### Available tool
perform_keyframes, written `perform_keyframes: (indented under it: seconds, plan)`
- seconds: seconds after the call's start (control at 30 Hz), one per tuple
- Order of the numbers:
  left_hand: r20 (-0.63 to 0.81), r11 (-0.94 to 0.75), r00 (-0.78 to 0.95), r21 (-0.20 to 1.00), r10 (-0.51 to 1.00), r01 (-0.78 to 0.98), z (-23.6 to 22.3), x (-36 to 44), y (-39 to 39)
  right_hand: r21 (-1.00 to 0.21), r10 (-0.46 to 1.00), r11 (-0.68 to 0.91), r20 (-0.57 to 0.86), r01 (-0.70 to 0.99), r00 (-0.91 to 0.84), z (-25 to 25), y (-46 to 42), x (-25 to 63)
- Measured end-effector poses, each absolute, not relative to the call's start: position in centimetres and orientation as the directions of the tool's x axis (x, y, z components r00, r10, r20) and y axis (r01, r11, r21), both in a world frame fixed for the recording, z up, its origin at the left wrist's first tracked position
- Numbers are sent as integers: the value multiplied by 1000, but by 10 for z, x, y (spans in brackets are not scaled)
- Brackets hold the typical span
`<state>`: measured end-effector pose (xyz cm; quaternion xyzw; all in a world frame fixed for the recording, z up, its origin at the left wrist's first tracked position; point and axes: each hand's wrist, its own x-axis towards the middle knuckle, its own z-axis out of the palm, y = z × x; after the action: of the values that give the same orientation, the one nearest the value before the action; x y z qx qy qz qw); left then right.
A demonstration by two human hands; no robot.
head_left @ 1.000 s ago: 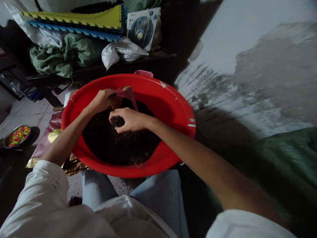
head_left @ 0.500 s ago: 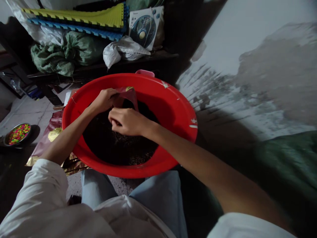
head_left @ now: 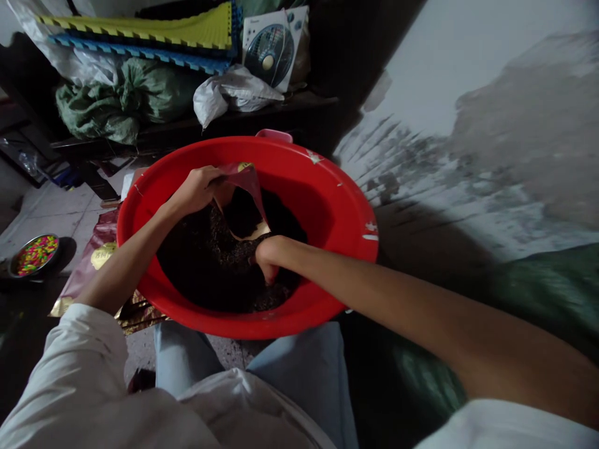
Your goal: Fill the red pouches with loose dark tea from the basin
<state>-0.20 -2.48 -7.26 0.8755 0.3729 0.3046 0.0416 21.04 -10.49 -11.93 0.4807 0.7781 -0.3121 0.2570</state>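
Observation:
A wide red plastic basin (head_left: pixel 337 218) stands in front of my knees, holding a dark, loose, grainy heap that looks like dried tea leaves or seeds (head_left: pixel 201 274). My left hand (head_left: pixel 199 187) grips the top edge of a maroon packet (head_left: pixel 250 181), whose mouth gapes toward me and shows a pale gold inside. Just below that mouth, my right hand (head_left: pixel 271 255) is sunk in the dark heap. Its fingers are buried, so whether they are spread or closed is hidden.
More maroon packets (head_left: pixel 100 249) lie on the floor left of the basin. Further left is a metal bowl (head_left: pixel 35 255) of brightly coloured small pieces. Behind, a dark bench (head_left: pixel 304 105) carries sacks, foam mats (head_left: pixel 140 31) and a box fan (head_left: pixel 271 53). A stained wall (head_left: pixel 421 156) rises at right.
My right hand has moved from over the packet's mouth down and right into the dark heap. The packet's opening now shows more. My left hand stays nearly still.

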Motion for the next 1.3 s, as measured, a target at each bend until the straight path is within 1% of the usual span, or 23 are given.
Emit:
perform_keyframes:
  seconds: [0.07, 0.1, 0.13, 0.2, 0.27, 0.33, 0.4, 0.43, 0.5, 0.57, 0.6, 0.67, 0.77, 0.83, 0.87, 0.9, 0.93, 1.0, 1.07, 1.13, 1.2, 1.3]
  plan:
    - [503, -719, 536, 303, 678, 625, -73, -2, -24, -159, 461, 318, -836, 935, -299, -123, -99, 216]
    - [503, -718, 535, 303, 679, 626, -73, -2, -24, -141, 377, 294, -892, 945, -250, -124, -99, 217]
    - [503, -717, 534, 302, 679, 628, -74, -3, -23, -154, 301, 264, -925, 952, -233, -125, -99, 216]
    - [502, -718, 536, 300, 679, 628, -74, -4, -22, -236, 192, 228, -940, 945, -282, -124, -103, 212]
    - [501, -721, 540, 297, 676, 627, -74, -5, -22, -342, 137, 265, -912, 902, -386, -122, -109, 207]
    - [499, -721, 543, 292, 675, 628, -74, -5, -22, -450, 129, 344, -846, 824, -517, -120, -114, 203]
    - [495, -717, 542, 290, 679, 634, -72, -4, -23, -543, 168, 418, -742, 728, -649, -119, -118, 200]
    - [491, -714, 541, 289, 682, 638, -71, -4, -24, -570, 194, 461, -683, 680, -704, -119, -119, 199]
    - [486, -709, 540, 288, 688, 644, -69, -3, -26, -565, 221, 571, -592, 595, -775, -121, -121, 196]
    - [484, -707, 540, 288, 689, 645, -68, -2, -27, -532, 198, 669, -544, 518, -815, -120, -122, 192]
    - [483, -707, 539, 291, 690, 644, -67, -1, -28, -535, 174, 697, -521, 478, -836, -118, -123, 189]
    - [481, -706, 537, 303, 693, 640, -67, 0, -29, -590, 122, 707, -442, 390, -889, -111, -125, 186]
    - [479, -703, 533, 314, 697, 638, -67, 1, -29, -685, 84, 686, -259, 245, -962, -94, -125, 186]
    - [478, -700, 531, 312, 700, 642, -68, 1, -29, -699, 122, 694, -123, 173, -985, -83, -118, 193]
    - [476, -697, 528, 312, 703, 646, -68, 1, -30, -682, 176, 713, -49, 162, -983, -79, -113, 199]
    - [473, -692, 525, 314, 707, 650, -68, 0, -30, -646, 260, 741, 28, 181, -965, -76, -107, 205]
    - [472, -688, 521, 316, 711, 653, -68, 0, -30, -595, 366, 768, 106, 236, -924, -75, -100, 212]
    - [477, -681, 509, 322, 716, 657, -67, 1, -32, -479, 571, 774, 244, 415, -784, -73, -88, 225]
    - [501, -679, 489, 326, 715, 658, -66, 3, -33, -390, 681, 728, 319, 563, -660, -73, -81, 234]
    - [528, -677, 466, 328, 710, 659, -65, 5, -35, -333, 696, 718, 332, 612, -636, -72, -80, 237]
    - [546, -670, 443, 335, 711, 662, -64, 6, -35, -296, 674, 739, 341, 605, -656, -68, -85, 235]
    - [560, -646, 400, 351, 725, 678, -63, 3, -34, -278, 636, 771, 396, 573, -663, -58, -94, 232]
